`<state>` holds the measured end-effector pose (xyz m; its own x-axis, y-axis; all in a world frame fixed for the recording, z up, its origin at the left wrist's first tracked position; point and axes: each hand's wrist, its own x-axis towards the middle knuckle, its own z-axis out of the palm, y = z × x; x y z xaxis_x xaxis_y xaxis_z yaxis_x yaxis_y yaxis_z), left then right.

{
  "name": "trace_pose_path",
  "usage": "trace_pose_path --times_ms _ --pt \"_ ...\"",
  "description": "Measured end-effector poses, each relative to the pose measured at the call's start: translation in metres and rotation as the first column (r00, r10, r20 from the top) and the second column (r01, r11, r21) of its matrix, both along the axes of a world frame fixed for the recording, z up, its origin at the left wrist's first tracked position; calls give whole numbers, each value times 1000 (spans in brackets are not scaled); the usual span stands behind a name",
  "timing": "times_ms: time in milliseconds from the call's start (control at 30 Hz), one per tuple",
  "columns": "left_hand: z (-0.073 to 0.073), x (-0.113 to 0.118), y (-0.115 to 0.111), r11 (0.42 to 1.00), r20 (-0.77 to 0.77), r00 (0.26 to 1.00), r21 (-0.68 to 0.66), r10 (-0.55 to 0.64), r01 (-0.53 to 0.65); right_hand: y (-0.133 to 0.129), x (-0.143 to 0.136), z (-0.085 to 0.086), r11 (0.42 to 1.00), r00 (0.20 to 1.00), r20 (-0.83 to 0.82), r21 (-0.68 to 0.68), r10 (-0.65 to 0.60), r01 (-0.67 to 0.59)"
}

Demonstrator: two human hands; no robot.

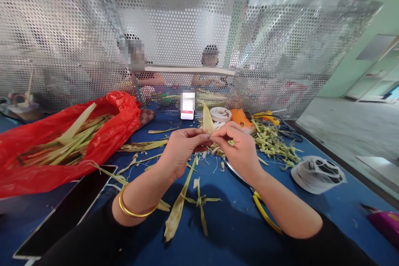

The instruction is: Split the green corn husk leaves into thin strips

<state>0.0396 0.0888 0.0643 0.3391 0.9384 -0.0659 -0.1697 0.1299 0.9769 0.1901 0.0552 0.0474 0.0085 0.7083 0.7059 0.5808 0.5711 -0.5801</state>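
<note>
Husk strip (207, 119), 1 pc: R of phone (187, 105), near side, standing up from both hands. L hand (182, 149): thumb & fingertips pinched together on strip's lower end. R hand (238, 147): same pinch, alongside. Red bag (126, 110) w/ husks (73, 139): L of phone. Husk scraps (274, 143), white roll (220, 113), scissors (260, 208): R of phone.

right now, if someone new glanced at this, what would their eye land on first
Most likely the bright red plastic bag, gaping open at the left of the blue table with long dry strips inside. Next, at the centre, the left hand and right hand meet at the fingertips, pinching the lower end of a pale leaf. Just behind, a lit phone screen glows before the perforated metal partition.
</note>
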Motion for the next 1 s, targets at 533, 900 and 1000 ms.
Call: trace_pose_path --times_ms 533,900,1000 --pt "-2 4 -4 990 -32 999 135 -38 42 6 -1 -3 943 906 -418 -322 -59 -87" --pt "-5 -1 5 996 -54 995 -5 -89 89 5 7 7 821 798 -602 -452 9 -350" --pt "-5 -1 6 996 -77 993 -3 -88 88 5 5 5 851 804 -594 -430 -15 -302"
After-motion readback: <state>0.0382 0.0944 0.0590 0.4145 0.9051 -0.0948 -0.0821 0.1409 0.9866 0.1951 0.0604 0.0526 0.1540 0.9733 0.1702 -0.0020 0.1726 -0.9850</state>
